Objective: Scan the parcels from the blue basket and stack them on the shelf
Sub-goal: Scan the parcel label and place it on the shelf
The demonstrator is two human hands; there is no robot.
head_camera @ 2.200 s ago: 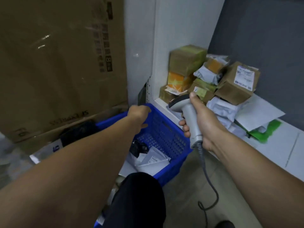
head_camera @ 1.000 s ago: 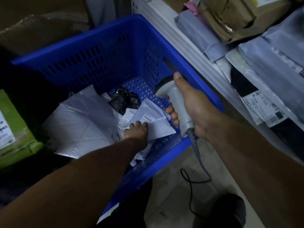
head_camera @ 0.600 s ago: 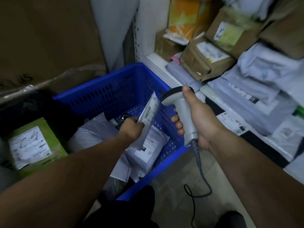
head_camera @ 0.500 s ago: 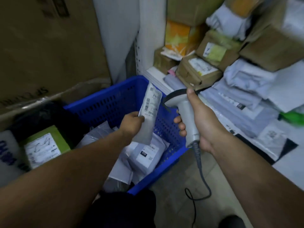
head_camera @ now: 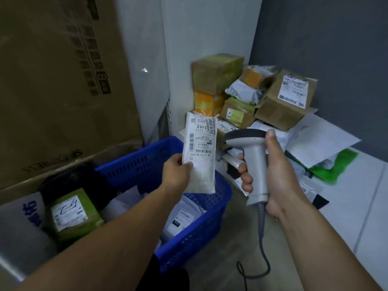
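The left hand [head_camera: 178, 173] pinches the lower left edge of a slim white parcel [head_camera: 199, 156] between thumb and fingers, holding it upright with its printed label and barcodes facing the camera. Just right of it, apart from the parcel, the right hand [head_camera: 277, 177] is wrapped round the grip of a grey scanner [head_camera: 254, 164], whose dark head points toward the label. Its cable [head_camera: 261, 238] hangs below that hand to the floor. Under the left hand sits the blue basket [head_camera: 136, 164], with more white parcels [head_camera: 182, 219] inside. Beyond the right hand, the shelf [head_camera: 346, 206] carries heaped cardboard boxes [head_camera: 287, 99] and soft bags. Left of the left forearm lies a green box [head_camera: 71, 213].
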